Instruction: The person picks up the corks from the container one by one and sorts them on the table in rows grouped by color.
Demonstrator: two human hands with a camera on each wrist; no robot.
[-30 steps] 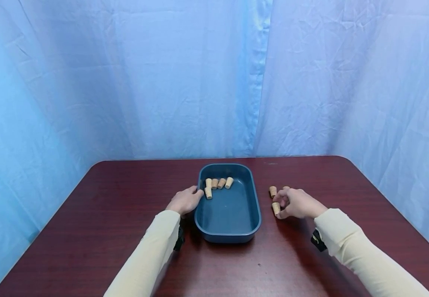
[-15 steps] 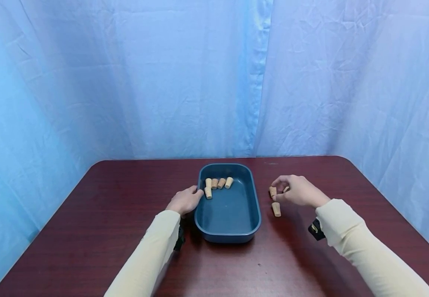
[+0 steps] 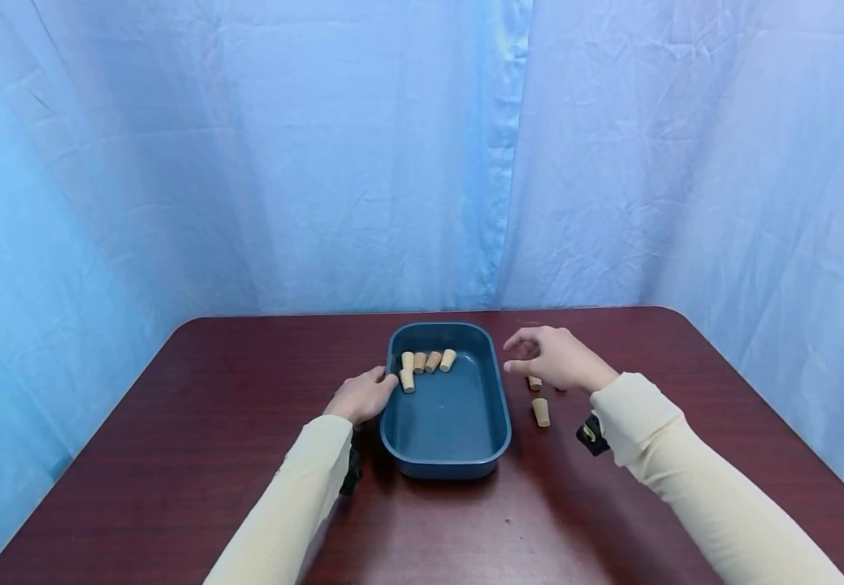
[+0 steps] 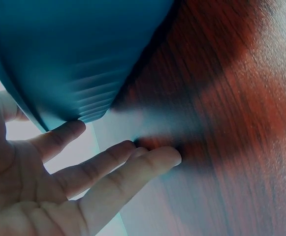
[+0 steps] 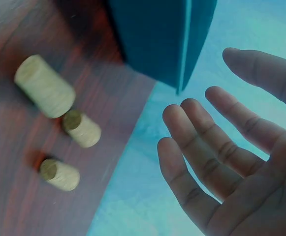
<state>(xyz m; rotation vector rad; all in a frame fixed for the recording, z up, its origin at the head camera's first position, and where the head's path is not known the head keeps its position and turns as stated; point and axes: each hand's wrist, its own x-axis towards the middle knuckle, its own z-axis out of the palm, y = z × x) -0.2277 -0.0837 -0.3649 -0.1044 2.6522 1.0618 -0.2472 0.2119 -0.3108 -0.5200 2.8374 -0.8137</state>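
My left hand point(image 3: 360, 397) holds the dark blue rectangular tray point(image 3: 451, 426) by its left rim. In the left wrist view the thumb lies over the rim and the index fingertip meets the outer wall; the other fingers stretch above the tabletop. Several tapered corks point(image 3: 432, 361) lie at the far left inside the tray. My right hand point(image 3: 555, 358) is raised beside the tray's right rim, fingers spread and slightly bent, with nothing in it. Below it on the table are three corks: a near one point(image 5: 45, 86), a middle one point(image 5: 82, 129) and another point(image 5: 60, 175).
The dark red wood-grain table point(image 3: 246, 487) has rounded far corners. Pale blue curtains point(image 3: 363, 162) hang behind it and along both sides. Black straps point(image 3: 593, 435) show at the wrists under cream sleeves.
My right hand has lifted off the loose corks and moved left and away from me to the tray's right side, empty. The left hand keeps its hold; the corks stay put.
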